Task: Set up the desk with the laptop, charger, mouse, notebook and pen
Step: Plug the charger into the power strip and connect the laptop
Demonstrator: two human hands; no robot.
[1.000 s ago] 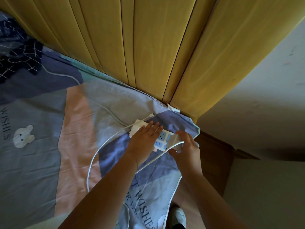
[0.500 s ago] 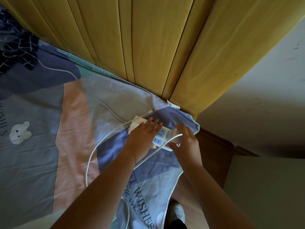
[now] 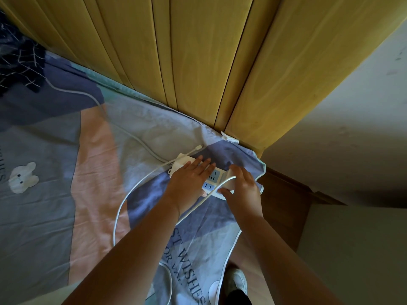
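fingers (image 3: 203,165) of the left hand (image 3: 189,181) lie flat on a power strip (image 3: 209,177); right hand (image 3: 241,188) grips the charger (image 3: 229,180) beside them, likely unplugging; next, pull straight.

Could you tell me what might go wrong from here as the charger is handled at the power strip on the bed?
The power strip lies on soft bedding near the bed corner, so it could shift or slide off, though the left hand presses it flat. The right hand grips the charger with fingers close to the sockets. The white cable loops loosely across the sheet and under the left arm, where it could snag.
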